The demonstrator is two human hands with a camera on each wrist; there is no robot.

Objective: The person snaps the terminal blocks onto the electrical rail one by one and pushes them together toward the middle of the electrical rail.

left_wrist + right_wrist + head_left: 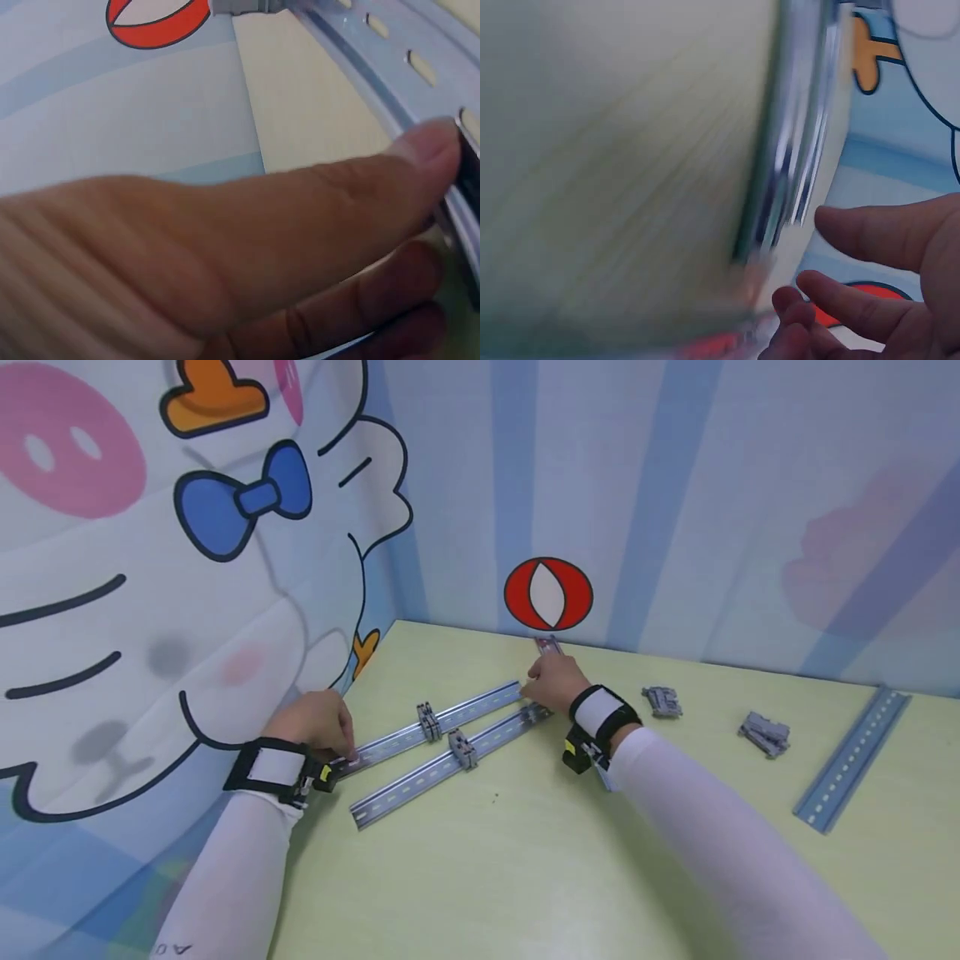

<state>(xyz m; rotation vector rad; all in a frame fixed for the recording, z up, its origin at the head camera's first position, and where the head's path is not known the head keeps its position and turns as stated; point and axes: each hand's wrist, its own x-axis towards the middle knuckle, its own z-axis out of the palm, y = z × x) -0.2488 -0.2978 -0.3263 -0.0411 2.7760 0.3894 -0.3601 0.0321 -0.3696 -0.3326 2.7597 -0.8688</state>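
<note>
In the head view, my left hand pinches the left end of a slotted metal DIN rail. Its thumb lies on the rail's edge in the left wrist view, with the fingers curled below. My right hand is by the right ends of this rail and a second, parallel DIN rail. In the right wrist view a gap shows between its thumb and fingertips, close to the rail ends. A grey terminal block sits on the first rail, another grey block on the second.
Another slotted rail runs partly hidden behind my right hand. Right of it lie grey blocks, more grey blocks and a further rail. Cartoon-printed walls border the yellow table at the left and back.
</note>
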